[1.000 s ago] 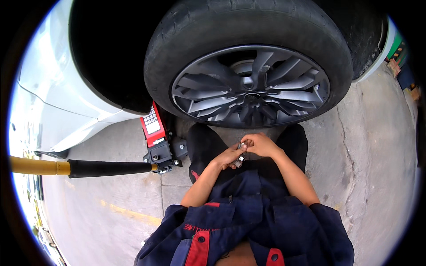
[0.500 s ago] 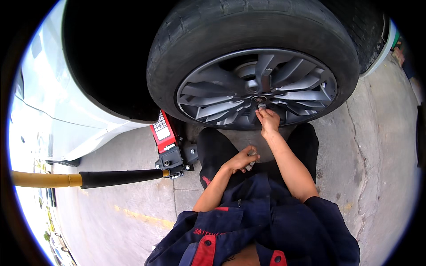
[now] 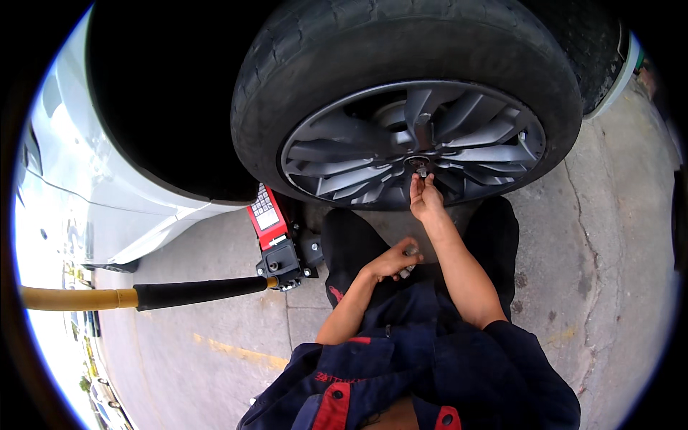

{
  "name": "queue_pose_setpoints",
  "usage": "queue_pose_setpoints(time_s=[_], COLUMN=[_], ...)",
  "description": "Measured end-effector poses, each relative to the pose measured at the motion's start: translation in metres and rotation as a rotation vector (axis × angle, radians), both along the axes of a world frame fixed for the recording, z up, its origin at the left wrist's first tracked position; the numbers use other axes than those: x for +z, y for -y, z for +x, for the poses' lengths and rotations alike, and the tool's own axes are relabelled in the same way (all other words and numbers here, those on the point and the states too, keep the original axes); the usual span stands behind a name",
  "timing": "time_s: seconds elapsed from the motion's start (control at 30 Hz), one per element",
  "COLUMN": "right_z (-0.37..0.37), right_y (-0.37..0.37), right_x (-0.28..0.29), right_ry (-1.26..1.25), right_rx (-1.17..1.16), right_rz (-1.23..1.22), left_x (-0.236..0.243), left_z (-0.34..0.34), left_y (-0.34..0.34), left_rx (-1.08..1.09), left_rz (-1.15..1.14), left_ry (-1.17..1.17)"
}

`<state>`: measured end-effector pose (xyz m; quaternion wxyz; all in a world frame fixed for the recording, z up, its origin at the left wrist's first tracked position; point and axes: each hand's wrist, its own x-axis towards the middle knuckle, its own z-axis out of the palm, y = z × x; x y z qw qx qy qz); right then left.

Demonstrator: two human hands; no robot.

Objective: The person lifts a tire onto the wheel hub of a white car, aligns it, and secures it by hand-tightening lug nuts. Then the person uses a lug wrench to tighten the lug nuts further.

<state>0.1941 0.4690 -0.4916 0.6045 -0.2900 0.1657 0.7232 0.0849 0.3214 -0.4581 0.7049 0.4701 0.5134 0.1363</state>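
- Presently: right hand (image 3: 426,197) pinches a lug bolt (image 3: 421,172) at the grey wheel (image 3: 412,147) hub.
- Left hand (image 3: 393,259) closed around more bolts (image 3: 408,261), over the lap.
- Red jack (image 3: 276,233), white label on top, stands left of the tyre; its yellow handle (image 3: 72,297) runs left.

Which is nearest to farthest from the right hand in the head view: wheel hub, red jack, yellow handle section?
From the right hand:
1. Wheel hub, right at the fingertips, just above.
2. Red jack, left of it, under the car.
3. Yellow handle section, far left, near the picture's rim.
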Motion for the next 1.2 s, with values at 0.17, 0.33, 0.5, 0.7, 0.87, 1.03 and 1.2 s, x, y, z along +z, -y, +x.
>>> queue_pose_setpoints(time_s=[0.17, 0.33, 0.5, 0.7, 0.87, 1.03, 1.2], right_z=[0.012, 0.005, 0.009, 0.002, 0.006, 0.008, 0.003], right_y=[-0.003, 0.022, 0.013, 0.010, 0.018, 0.004, -0.003], right_x=[-0.029, 0.041, 0.004, 0.012, 0.019, 0.005, -0.009], right_ry=[-0.273, 0.104, -0.074, -0.058, 0.446, 0.243, -0.337], right_rx=[0.196, 0.256, 0.231, 0.303, 0.268, 0.229, 0.177], right_rz=[0.212, -0.087, 0.243, 0.220, 0.052, 0.072, 0.261], left_x=[0.004, -0.004, -0.001, -0.001, -0.004, 0.001, -0.013], left_z=[0.008, 0.003, 0.004, 0.001, -0.005, -0.008, -0.017], left_y=[-0.006, -0.005, -0.007, -0.006, 0.002, 0.003, 0.004], left_rx=[-0.073, -0.037, -0.034, -0.005, -0.020, -0.019, 0.047], left_rz=[0.009, -0.019, -0.043, -0.022, -0.040, -0.025, -0.071], left_ry=[-0.017, -0.019, -0.024, -0.025, 0.004, 0.055, 0.143])
